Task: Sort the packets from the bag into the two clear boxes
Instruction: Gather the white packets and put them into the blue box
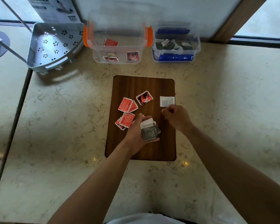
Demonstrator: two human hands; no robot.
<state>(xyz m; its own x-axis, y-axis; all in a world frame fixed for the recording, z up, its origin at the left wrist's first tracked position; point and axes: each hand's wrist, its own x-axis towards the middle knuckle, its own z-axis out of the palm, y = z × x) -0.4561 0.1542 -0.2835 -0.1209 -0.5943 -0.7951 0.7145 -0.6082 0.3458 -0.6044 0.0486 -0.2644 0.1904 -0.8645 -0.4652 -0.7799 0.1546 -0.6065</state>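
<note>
Although both clear boxes at the back of the table point(217, 110) already hold packets, the sorting looks only partly done: the orange-handled box point(118, 39) carries a few red packets, the blue-latched box point(176, 44) a heap of dark ones, and several pieces still wait on the wooden board point(144, 84). A cluster of red packets point(127, 110) lies on the board's left part, one red-and-black packet point(144, 97) a little beyond them, and a white packet point(167, 101) sits at the board's right edge. The left hand point(139, 131) grips a small stack of grey packets point(149, 130), fingers point(154, 139) curled round its lower edge, just beside the nearest red ones. The right hand point(176, 117) hovers with fingers loosely curled and holding nothing, its knuckles just short of the white packet, which I judge to be the next pick. No bag shows in view.
</note>
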